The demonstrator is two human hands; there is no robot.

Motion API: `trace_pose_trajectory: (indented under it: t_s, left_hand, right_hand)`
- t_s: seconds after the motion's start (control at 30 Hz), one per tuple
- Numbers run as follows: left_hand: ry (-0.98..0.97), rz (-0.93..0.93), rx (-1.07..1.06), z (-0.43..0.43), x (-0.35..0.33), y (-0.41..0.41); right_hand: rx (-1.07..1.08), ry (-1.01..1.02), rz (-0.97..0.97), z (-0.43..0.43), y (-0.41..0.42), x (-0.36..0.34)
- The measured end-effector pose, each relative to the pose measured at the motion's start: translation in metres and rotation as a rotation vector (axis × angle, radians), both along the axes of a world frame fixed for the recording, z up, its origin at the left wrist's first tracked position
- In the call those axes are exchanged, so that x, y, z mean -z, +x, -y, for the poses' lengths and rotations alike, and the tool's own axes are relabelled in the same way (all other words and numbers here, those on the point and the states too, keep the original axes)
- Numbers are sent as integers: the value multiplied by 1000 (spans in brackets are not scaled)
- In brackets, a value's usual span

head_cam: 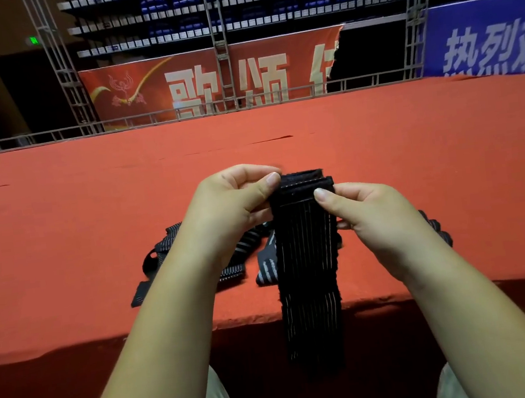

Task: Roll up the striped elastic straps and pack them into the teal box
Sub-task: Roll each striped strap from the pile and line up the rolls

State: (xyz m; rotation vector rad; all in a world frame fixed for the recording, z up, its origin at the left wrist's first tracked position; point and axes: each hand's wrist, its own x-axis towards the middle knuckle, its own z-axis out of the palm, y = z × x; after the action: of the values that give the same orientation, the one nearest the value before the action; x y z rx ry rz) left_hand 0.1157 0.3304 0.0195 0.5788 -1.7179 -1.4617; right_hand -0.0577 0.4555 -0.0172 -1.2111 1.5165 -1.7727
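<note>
A black elastic strap with thin white stripes [307,259] hangs upright in front of me, its top end folded over into a small roll. My left hand [229,202] pinches the left side of that folded top with thumb and fingers. My right hand [364,210] pinches the right side, thumb on the fold. The strap's loose tail drops past the table's front edge toward my lap. More striped straps [229,268] lie tangled on the red table under my hands. No teal box is in view.
The red cloth-covered table [62,238] stretches far ahead and to both sides. Its front edge runs just below my wrists. Metal railing and truss [224,72], a red banner and a blue banner stand beyond the table's far edge.
</note>
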Motion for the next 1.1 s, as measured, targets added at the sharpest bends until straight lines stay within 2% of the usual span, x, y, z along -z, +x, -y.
trace_pose_trajectory:
  t_s: [0.43,0.67,0.8,0.9,1.0,1.1]
  left_hand:
    - [13,9,91,-2,9,4]
    - [-7,20,121,-4,15,5]
    - [-36,6,35,-6,20,1]
    - [-41,-38,-13,-7,23,-1]
    - [-4,-92,0,-7,22,-1]
    - [12,-113,5,-7,21,-2]
  right_hand:
    - [0,1,116,3,6,6]
    - [39,-12,117,2,6,9]
    - [8,-6,109,4,6,11]
    - [34,-13,108,3,7,10]
    - [155,-39,26,5,1,10]
    - [107,-56,18,7,-3,11]
